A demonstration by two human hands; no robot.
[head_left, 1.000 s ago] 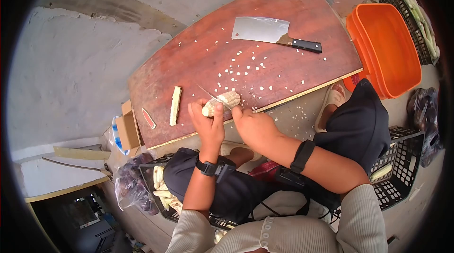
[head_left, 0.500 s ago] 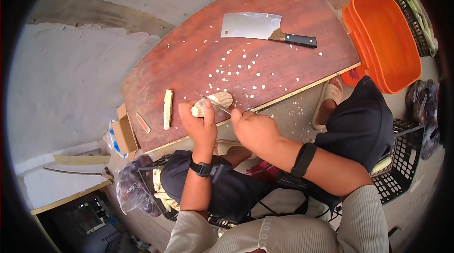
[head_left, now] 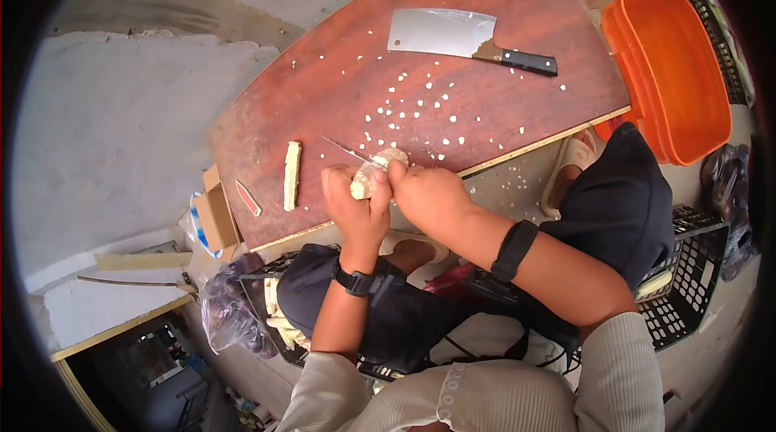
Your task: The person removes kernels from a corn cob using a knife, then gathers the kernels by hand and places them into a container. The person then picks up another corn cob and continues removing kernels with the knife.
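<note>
A pale corn cob (head_left: 365,182) is gripped in my left hand (head_left: 353,199) just above the near edge of the table. My right hand (head_left: 428,193) is closed around a thin tool with a narrow metal blade (head_left: 347,150), its handle hidden in my fist. That blade lies across the cob and points to the far left. White kernels (head_left: 417,106) are scattered on the tabletop beyond my hands. A strip of stripped cob (head_left: 292,177) lies left of my left hand, with a small red, pale-edged pointed piece (head_left: 248,198) farther left.
A cleaver (head_left: 442,33) with a black handle lies on the reddish table (head_left: 323,105). To the right stands an orange tub (head_left: 675,76). Black crates (head_left: 687,290) flank my legs, the left one holding cobs (head_left: 283,323). A cardboard box (head_left: 217,214) sits by the left table edge.
My right hand has moved in closer to my left, and the blade reaches farther past the cob to the left. The whole view has shifted slightly.
</note>
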